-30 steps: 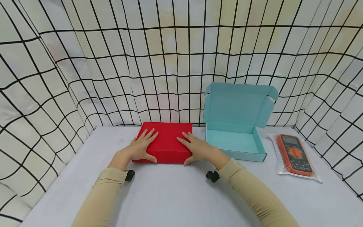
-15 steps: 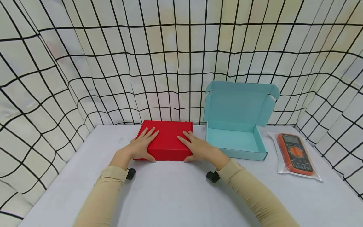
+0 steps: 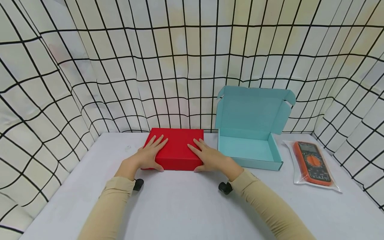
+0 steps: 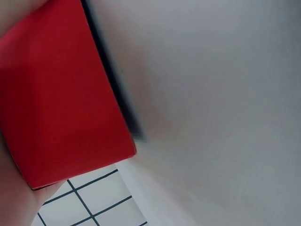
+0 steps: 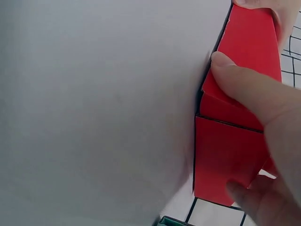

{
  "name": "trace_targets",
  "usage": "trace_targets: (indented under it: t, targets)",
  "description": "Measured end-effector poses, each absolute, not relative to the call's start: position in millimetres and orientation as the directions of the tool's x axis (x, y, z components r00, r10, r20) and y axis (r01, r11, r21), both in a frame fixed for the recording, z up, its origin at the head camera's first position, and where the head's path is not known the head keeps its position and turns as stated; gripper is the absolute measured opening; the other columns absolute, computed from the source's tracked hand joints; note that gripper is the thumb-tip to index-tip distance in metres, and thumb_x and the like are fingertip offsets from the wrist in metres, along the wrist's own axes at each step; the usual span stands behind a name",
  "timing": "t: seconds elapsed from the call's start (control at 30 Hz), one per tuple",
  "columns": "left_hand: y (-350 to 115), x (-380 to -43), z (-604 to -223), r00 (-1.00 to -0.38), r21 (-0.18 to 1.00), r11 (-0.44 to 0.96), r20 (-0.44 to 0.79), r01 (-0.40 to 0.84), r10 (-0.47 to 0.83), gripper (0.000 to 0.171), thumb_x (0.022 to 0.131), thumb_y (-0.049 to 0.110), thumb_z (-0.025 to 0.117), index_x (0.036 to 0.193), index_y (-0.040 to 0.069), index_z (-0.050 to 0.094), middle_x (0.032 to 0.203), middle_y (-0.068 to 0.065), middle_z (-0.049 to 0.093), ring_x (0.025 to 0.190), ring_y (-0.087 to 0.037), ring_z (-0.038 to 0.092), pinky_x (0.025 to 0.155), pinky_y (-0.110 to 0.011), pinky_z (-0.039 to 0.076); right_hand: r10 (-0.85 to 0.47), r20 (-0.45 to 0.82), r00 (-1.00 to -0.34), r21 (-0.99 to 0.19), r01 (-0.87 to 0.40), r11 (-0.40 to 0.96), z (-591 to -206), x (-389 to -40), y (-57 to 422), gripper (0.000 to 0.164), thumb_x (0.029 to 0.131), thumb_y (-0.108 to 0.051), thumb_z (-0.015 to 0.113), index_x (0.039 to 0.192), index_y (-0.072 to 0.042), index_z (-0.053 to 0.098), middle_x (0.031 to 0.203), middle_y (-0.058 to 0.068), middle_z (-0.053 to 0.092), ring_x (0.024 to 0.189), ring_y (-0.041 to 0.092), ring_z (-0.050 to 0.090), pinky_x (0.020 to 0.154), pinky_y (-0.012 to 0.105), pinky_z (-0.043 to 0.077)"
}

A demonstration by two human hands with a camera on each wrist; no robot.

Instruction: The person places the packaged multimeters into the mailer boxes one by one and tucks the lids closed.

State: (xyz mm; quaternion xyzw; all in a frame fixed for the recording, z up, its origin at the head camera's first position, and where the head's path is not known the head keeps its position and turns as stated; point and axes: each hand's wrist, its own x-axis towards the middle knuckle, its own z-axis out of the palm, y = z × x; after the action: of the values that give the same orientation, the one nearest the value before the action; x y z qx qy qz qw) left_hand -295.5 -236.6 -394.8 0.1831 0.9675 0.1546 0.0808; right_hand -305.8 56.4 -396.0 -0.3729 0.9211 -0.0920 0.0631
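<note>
A closed red cardboard box (image 3: 178,146) lies flat on the white table, toward the back. My left hand (image 3: 148,156) rests on its left end, fingers spread over the lid and thumb down at the front edge. On the opposite end lies my right hand (image 3: 211,156), likewise with splayed, fairly straight fingers on top. The right wrist view shows that thumb (image 5: 223,66) against the box's front face and a fingertip (image 5: 237,190) at its side face. In the left wrist view the red box (image 4: 61,103) fills the left part, and most of the left hand is cut off.
Just right of the red box stands a light blue cardboard box (image 3: 249,160), its lid raised. Farther right lies an orange and black multimeter (image 3: 312,163) in a clear plastic bag. White cloth with a black grid (image 3: 180,66) hangs round the back and sides.
</note>
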Motion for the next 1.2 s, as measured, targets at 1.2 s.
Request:
trace_targets:
  t: [1.2]
  targets:
    - [-233.6, -292.2, -394.4, -0.931, 0.295, 0.905, -0.105, 0.307, 0.35, 0.107, 0.084, 0.021, 0.084, 0.165, 0.01, 0.015, 0.17, -0.017, 0.005, 0.154, -0.044, -0.001, 0.1, -0.083, 0.028, -0.674, -0.026, -0.738, -0.204, -0.656, 0.727, -392.9, -306.9, 48.9, 0.095, 0.086, -0.021, 0.084, 0.163, -0.014, 0.029, 0.167, 0.018, 0.02, 0.152, 0.042, 0.02, 0.103, 0.043, 0.05]
